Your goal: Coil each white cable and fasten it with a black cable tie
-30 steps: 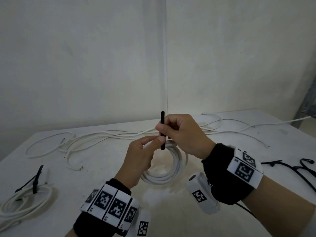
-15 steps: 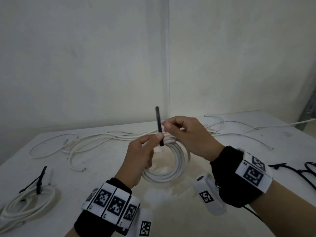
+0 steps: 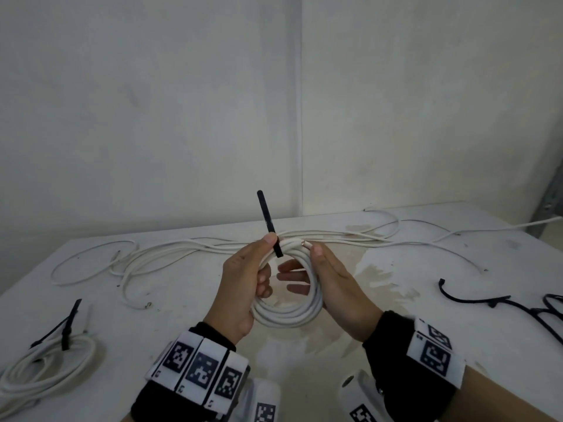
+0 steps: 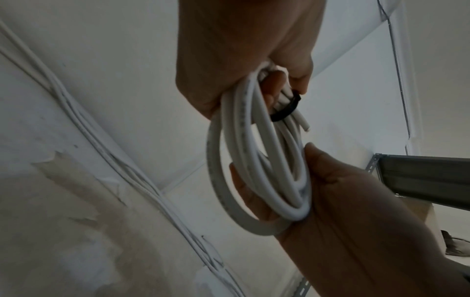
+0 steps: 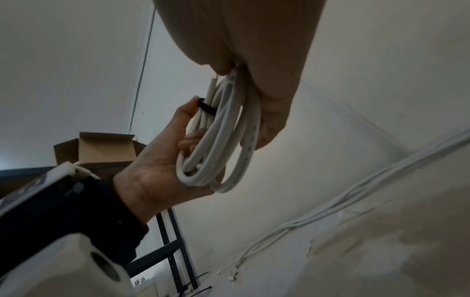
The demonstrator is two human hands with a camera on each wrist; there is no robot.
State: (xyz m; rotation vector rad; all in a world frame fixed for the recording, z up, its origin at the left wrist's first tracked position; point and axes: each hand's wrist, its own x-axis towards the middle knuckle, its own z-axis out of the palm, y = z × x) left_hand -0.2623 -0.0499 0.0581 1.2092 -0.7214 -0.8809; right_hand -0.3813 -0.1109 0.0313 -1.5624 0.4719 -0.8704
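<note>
A white cable coil [image 3: 289, 315] is held above the table between both hands. My left hand [image 3: 265, 263] grips its left side, and the thumb presses a black cable tie [image 3: 265, 214] against the top of the coil. The tie's tail stands up, leaning left. My right hand [image 3: 304, 266] holds the coil's right side, thumb on top near the cut cable end and fingers through the middle. In the left wrist view the tie [image 4: 287, 108] loops round the coil's [image 4: 254, 160] strands. The right wrist view shows the tie [image 5: 206, 108] on the coil [image 5: 221, 140] beside my left thumb.
A tied white coil [image 3: 45, 370] with its black tie [image 3: 68, 330] lies at the front left. Loose white cables [image 3: 213, 248] trail across the back of the table [image 3: 396, 300]. Black ties [image 3: 487, 303] lie at the right. A cardboard box [image 5: 101, 148] sits off the table.
My right hand has let go of the tie's tail and moved down to grip the coil's right side. The tail now stands longer and leans left, held by my left thumb.
</note>
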